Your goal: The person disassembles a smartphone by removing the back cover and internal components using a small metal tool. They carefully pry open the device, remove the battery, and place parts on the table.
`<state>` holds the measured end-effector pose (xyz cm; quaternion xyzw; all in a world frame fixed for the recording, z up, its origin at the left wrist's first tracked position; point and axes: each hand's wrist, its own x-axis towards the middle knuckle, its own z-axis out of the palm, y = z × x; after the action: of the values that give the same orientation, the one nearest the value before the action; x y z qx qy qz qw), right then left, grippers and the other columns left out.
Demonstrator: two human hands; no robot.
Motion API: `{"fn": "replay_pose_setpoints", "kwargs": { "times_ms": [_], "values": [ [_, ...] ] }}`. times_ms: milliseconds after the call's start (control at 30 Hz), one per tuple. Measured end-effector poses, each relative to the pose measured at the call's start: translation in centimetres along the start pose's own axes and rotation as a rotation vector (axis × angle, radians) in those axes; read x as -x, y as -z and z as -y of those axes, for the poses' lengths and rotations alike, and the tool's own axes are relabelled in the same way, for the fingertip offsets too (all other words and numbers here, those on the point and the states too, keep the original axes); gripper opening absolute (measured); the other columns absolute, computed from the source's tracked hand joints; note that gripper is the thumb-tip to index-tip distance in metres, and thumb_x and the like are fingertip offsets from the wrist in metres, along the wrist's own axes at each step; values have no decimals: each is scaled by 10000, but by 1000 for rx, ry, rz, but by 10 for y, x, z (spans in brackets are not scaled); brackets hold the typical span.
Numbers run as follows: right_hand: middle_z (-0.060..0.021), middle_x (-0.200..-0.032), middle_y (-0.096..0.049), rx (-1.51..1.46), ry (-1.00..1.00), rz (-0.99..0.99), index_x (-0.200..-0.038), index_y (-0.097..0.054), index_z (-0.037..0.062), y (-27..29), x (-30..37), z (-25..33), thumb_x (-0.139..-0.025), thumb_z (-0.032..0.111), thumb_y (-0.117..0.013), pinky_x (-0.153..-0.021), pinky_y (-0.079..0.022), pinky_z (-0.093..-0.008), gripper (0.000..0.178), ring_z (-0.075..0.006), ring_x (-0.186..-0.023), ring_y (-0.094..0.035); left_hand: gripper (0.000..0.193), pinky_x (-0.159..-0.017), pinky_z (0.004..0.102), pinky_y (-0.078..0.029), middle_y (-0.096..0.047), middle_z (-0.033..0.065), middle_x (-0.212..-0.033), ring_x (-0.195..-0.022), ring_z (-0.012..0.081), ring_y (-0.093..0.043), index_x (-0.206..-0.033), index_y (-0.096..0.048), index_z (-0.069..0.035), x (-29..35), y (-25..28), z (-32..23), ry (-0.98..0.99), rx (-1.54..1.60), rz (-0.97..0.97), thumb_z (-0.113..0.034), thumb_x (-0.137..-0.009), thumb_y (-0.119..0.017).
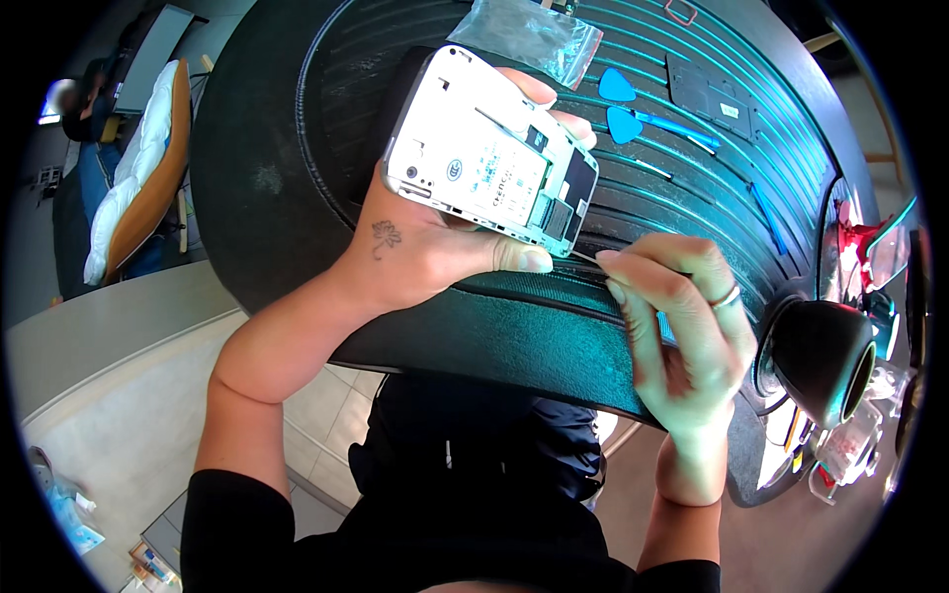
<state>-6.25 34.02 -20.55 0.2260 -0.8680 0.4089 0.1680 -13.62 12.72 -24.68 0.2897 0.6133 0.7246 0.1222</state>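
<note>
While the left hand (425, 247) holds the phone (474, 148) back side up above the table (247, 168), close to its near edge, the right hand (692, 316) brings a thin rod (583, 258) to the phone's lower end. The left fingers wrap the phone's two long sides; the right thumb and forefinger pinch the rod closely. Whether its tip touches the phone cannot be told.

Progress: the phone's back appears to be already off, baring a white housing and dark inner parts; a dark flat panel (712, 96) toward the table's far right is probably that cover. Inner parts are seated, so any further dismantling seems undone.

Surface: on the ribbed table top, a clear bag (529, 40) lies by the far edge, two blue picks (618, 85) and a blue pry tool (682, 130) right of the phone, and a black rounded object (820, 361) at the right edge.

Room: a brown sofa (158, 188) with white cushioning stands beyond the left edge; pale tiles (331, 435) floor the near side.
</note>
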Motion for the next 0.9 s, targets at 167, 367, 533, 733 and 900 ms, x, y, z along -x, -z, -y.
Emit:
{"fn": "replay_pose_setpoints", "kwargs": {
  "times_ms": [167, 367, 533, 733, 900],
  "values": [
    [-110, -852, -625, -34, -9, -135, -915, -695, -28, 5, -4, 1, -733, -116, -723, -580, -484, -262, 204, -175, -698, -603, 906, -1083, 474, -424, -546, 233, -1340, -1278, 353, -520, -1422, -333, -61, 0, 0, 2, 50, 166, 29, 10, -650, -802],
    [-111, -852, -634, -14, -1, -174, -924, -697, -23, 6, -4, 0, -754, -71, -740, -591, -487, -261, 181, -180, -708, -616, 934, -1071, 490, -439, -553, 244, -1322, -1276, 360, -521, -1449, -315, -49, 1, -5, 1, 92, 299, 72, -7, -661, -813],
    [-110, -846, -635, -11, 5, -176, -921, -695, -24, 4, -4, -1, -756, -69, -740, -598, -489, -262, 177, -181, -710, -620, 925, -1062, 490, -447, -556, 245, -1320, -1274, 366, -521, -1447, -312, -37, 2, -5, -1, 100, 299, 91, -2, -666, -806],
    [-108, -844, -637, -15, -1, -180, -917, -696, -24, 3, -3, -1, -755, -65, -742, -598, -484, -260, 174, -177, -707, -620, 904, -1043, 473, -465, -580, 246, -1289, -1256, 367, -538, -1432, -329, -20, 0, -4, 0, 41, 247, 137, -39, -669, -813],
    [-107, -844, -635, -21, -6, -171, -920, -698, -19, 4, -3, -2, -758, -62, -742, -598, -484, -261, 173, -176, -705, -617, 911, -1023, 461, -480, -587, 250, -1277, -1236, 362, -554, -1430, -340, -17, 1, -4, 2, 44, 232, 148, -67, -660, -826]
  ]
}}
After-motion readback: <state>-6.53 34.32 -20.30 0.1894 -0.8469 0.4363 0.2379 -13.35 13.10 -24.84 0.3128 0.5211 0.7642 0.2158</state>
